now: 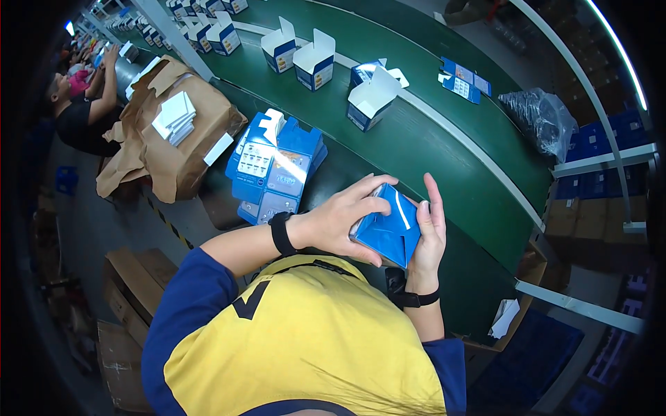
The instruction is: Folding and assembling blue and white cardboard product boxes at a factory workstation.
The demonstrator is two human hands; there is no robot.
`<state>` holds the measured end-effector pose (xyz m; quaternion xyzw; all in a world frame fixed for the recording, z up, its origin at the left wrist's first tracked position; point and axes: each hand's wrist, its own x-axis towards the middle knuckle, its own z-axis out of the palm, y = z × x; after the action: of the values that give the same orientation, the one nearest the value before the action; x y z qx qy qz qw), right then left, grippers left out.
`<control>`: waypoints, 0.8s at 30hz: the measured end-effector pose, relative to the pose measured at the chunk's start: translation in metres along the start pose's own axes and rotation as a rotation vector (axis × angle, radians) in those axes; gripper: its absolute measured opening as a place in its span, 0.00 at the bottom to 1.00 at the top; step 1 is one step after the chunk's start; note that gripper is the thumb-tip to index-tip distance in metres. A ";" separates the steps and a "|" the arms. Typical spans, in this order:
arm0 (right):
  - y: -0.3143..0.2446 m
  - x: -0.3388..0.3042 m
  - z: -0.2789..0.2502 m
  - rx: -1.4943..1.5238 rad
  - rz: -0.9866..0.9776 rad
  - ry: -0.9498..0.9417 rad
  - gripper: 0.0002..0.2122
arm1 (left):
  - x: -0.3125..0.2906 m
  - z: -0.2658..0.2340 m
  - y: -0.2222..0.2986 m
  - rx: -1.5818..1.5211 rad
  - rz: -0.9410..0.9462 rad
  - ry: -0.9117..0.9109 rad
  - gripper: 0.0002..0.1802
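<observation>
— A long green bench (485,215) curves across a busy workshop, and a co-worker (87,118) in a dark top sits off to the far left.

— And what is nearest the person in yellow and navy?

— A small blue carton (388,232), held just in front of the chest at the near side of the bench. It is tilted, a blue panel facing up.

— How does it lie relative to the hands?

— Right between them. The left hand (347,220) grips it from the left, fingers bent over the upper edge and thumb along the lower one. The right hand (429,239) is against its right side, fairly spread, with one finger pointing up past the carton.

— Does it touch the bench underneath?

— I can't tell; the hands and the carton itself hide that.

— What's around them?

— Beside the left forearm, a stack of flattened blue cartons (270,182). Left of that, white folded inserts (175,116) on a torn brown paper package (201,128). Beyond the hands, a blue-and-white open box (371,104) stands with its flaps up. Farther right lie a flat blue carton blank (461,83) and a clear plastic bag (540,118).
</observation>
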<state>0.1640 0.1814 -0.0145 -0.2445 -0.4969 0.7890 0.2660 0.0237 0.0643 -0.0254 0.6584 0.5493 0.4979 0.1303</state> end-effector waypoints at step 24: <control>0.006 0.003 0.000 0.351 0.359 -0.182 0.31 | 0.015 0.016 0.043 -1.093 -0.135 0.048 0.46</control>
<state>0.1606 0.1812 -0.0200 -0.2067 -0.3232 0.9164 0.1142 0.0607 0.0673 0.0053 0.4464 0.2547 0.7161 0.4723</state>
